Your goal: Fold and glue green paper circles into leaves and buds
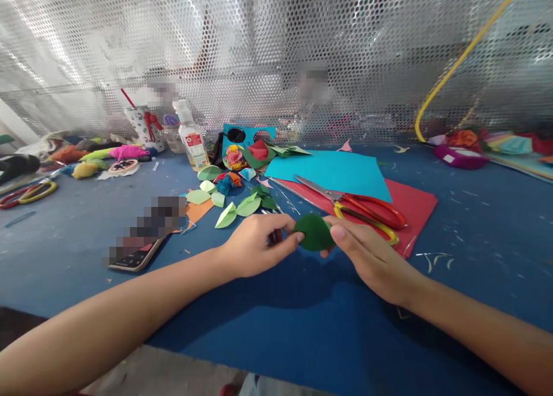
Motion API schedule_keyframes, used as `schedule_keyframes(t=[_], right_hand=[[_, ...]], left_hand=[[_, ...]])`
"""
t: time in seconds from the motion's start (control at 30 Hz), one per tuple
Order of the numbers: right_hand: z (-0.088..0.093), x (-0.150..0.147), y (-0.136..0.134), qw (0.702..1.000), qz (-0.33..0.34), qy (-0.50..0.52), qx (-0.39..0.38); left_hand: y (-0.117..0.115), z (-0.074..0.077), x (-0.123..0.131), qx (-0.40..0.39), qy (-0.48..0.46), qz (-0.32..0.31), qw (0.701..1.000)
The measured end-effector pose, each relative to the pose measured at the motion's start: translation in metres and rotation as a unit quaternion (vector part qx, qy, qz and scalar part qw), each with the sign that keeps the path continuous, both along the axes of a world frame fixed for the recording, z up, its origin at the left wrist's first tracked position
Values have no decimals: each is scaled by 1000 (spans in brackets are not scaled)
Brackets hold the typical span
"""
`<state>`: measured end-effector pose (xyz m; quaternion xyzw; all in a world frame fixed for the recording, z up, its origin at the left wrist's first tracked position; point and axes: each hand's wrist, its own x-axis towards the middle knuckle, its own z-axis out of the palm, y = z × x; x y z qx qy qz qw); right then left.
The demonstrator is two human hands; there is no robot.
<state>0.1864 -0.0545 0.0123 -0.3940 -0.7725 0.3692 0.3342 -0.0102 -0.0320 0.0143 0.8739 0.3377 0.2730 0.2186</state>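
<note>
A dark green paper leaf [314, 233] is held between my two hands above the blue table. My left hand [263, 243] pinches its left tip between thumb and fingers. On the other side, my right hand [367, 252] grips the right end, thumb on the near face and fingers partly hidden behind. Just past my left hand lie several light green folded paper leaves [248, 205] and some dark green ones [264, 196]. Scissors [367, 208] with red and yellow handles rest beyond my right hand, on red paper [415, 206] and blue paper [332, 168].
A phone [138, 252] lies left of my left hand, near orange paper [199, 211]. Farther back stand a glue bottle [194, 142] and a patterned tumbler [144, 128]. Yarn [86, 168] and other scissors [30, 194] are at left. A perforated metal panel [268, 50] closes the back.
</note>
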Motion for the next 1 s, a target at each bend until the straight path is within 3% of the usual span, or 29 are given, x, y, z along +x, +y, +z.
schedule_keyframes(t=[0.33, 0.5, 0.83, 1.0], right_hand=[[-3, -5, 0, 996, 31, -83, -7], [-8, -5, 4, 995, 18, -94, -16], [-9, -5, 3, 996, 9, -86, -23], [-7, -4, 3, 992, -10, -125, 23]], left_hand=[[1, -2, 1, -7, -50, 4, 999], [-1, 0, 1, -16, -35, -42, 998], [-2, 2, 0, -47, 19, -73, 996], [-3, 4, 0, -58, 18, -81, 995]])
